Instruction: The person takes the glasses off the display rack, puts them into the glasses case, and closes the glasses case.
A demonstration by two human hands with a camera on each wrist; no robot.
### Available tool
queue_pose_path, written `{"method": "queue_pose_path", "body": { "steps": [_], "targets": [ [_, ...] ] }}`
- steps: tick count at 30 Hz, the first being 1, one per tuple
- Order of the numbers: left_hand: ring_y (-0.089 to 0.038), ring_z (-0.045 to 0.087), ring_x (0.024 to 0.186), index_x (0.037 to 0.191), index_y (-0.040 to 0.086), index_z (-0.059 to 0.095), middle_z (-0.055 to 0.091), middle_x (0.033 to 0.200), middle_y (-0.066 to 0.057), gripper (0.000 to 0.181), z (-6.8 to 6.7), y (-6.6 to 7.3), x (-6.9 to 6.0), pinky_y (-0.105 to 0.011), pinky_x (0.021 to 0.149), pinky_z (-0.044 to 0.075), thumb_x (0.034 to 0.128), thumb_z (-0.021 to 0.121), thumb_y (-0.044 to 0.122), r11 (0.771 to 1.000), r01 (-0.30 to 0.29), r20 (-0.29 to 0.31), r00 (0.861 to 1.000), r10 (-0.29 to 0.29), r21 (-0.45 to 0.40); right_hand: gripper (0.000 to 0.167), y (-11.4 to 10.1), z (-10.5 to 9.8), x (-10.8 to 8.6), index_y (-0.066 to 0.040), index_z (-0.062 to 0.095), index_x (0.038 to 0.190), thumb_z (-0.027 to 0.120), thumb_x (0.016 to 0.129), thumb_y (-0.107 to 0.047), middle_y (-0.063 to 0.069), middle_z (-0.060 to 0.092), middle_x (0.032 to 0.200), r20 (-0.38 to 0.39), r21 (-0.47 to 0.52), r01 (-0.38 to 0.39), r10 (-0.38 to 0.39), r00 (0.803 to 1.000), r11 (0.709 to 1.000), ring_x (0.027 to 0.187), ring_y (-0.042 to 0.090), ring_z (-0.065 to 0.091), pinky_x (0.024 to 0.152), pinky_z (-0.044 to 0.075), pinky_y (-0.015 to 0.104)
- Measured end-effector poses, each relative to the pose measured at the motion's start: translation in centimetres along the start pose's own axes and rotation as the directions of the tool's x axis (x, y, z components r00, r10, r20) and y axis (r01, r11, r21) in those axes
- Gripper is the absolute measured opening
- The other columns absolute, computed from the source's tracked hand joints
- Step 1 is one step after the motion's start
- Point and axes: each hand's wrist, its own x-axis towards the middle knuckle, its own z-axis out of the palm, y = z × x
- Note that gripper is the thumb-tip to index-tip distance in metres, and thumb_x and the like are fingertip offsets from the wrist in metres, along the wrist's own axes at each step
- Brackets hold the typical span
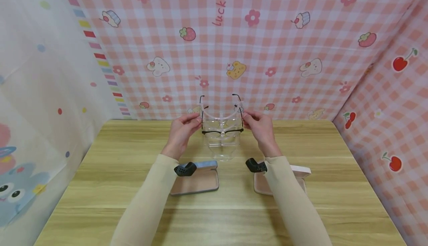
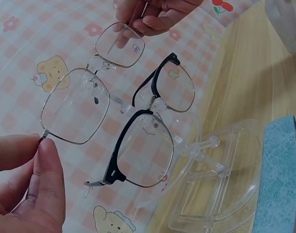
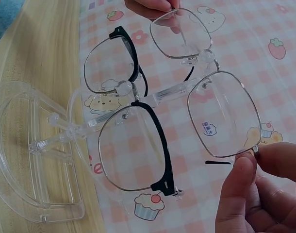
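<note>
A pair of thin silver-rimmed glasses (image 2: 75, 107) is at the upper nose rest of a clear display stand (image 1: 222, 145). My left hand (image 1: 182, 131) pinches its left hinge end between thumb and fingers. At the opposite hinge end, my right hand (image 1: 262, 130) pinches the frame the same way. The bridge touches or nearly touches the rest; I cannot tell whether the stand bears its weight. Lower on the stand sits a second pair of glasses with black browline rims (image 3: 160, 141), its temples pointing back toward the wall. Neither hand grips that pair.
On the wooden table (image 1: 127, 179), an open blue glasses case (image 1: 197, 186) lies under my left wrist. An open white case (image 1: 301, 171) is partly hidden by my right forearm. A pink checked cloth (image 1: 214, 52) hangs behind the stand. Each wrist wears a black camera.
</note>
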Motion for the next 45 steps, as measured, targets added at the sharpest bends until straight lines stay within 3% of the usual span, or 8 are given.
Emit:
{"method": "queue_pose_path", "body": {
  "steps": [6, 13, 18, 27, 39, 45],
  "targets": [
    [-0.015, 0.066, 0.096, 0.137, -0.016, 0.055, 0.064, 0.120, -0.020, 0.040, 0.2, 0.1, 0.0, -0.024, 0.092, 0.058, 0.0982, 0.063, -0.008, 1.000, -0.017, -0.010, 1.000, 0.017, -0.011, 0.032, -0.2, -0.1, 0.0, 0.009, 0.068, 0.126, 0.066, 0.102, -0.012, 0.011, 0.070, 0.103, 0.001, 0.023, 0.007, -0.007, 1.000, 1.000, 0.080, 0.009, 0.065, 0.080, 0.061, 0.024],
    [-0.012, 0.066, 0.087, 0.133, -0.015, 0.058, 0.066, 0.097, -0.005, 0.037, 0.7, 0.3, -0.6, -0.023, 0.085, 0.060, 0.0956, 0.064, -0.011, 0.998, -0.047, -0.027, 0.999, 0.046, -0.035, 0.033, -0.4, -0.5, -0.6, 0.009, 0.065, 0.129, 0.066, 0.102, -0.010, 0.013, 0.068, 0.105, 0.016, 0.033, 0.025, -0.025, 1.000, 0.999, 0.083, 0.012, 0.065, 0.081, 0.062, 0.026],
    [-0.013, 0.067, 0.090, 0.133, -0.014, 0.059, 0.067, 0.101, -0.006, 0.038, 0.8, 0.5, -1.3, -0.023, 0.085, 0.060, 0.0951, 0.064, -0.011, 0.997, -0.066, -0.032, 0.997, 0.065, -0.026, 0.030, -0.4, -0.8, -1.3, 0.009, 0.065, 0.126, 0.065, 0.101, -0.008, 0.018, 0.067, 0.105, 0.030, 0.036, 0.047, -0.048, 0.998, 0.998, 0.080, 0.015, 0.066, 0.080, 0.062, 0.028],
    [-0.013, 0.066, 0.089, 0.131, -0.012, 0.061, 0.068, 0.101, -0.006, 0.036, 0.9, 1.0, -2.4, -0.024, 0.084, 0.060, 0.0951, 0.065, -0.010, 0.993, -0.111, -0.023, 0.994, 0.111, -0.027, 0.028, -0.8, -0.8, -2.1, 0.007, 0.066, 0.125, 0.063, 0.100, -0.004, 0.011, 0.065, 0.095, 0.025, 0.056, 0.118, -0.120, 0.992, 0.991, 0.076, 0.013, 0.066, 0.079, 0.063, 0.031],
    [-0.014, 0.067, 0.088, 0.124, -0.008, 0.066, 0.066, 0.099, -0.005, 0.029, 1.2, 1.0, -4.6, -0.031, 0.088, 0.062, 0.0955, 0.063, -0.012, 0.970, -0.242, -0.007, 0.970, 0.243, 0.012, 0.027, -1.1, -1.5, -4.2, 0.000, 0.061, 0.127, 0.065, 0.100, -0.004, 0.015, 0.067, 0.097, 0.027, 0.058, 0.243, -0.245, 0.969, 0.968, 0.080, 0.022, 0.072, 0.080, 0.064, 0.031],
    [-0.014, 0.068, 0.087, 0.125, -0.012, 0.063, 0.066, 0.109, -0.020, 0.031, 1.2, 0.7, -5.5, -0.031, 0.088, 0.061, 0.0943, 0.064, -0.012, 0.948, -0.311, 0.006, 0.950, 0.312, 0.059, 0.029, -1.0, -2.1, -5.4, 0.002, 0.061, 0.129, 0.065, 0.101, -0.003, 0.019, 0.065, 0.100, 0.056, 0.009, 0.304, -0.304, 0.951, 0.953, 0.085, 0.025, 0.073, 0.081, 0.063, 0.029]
  ]
}}
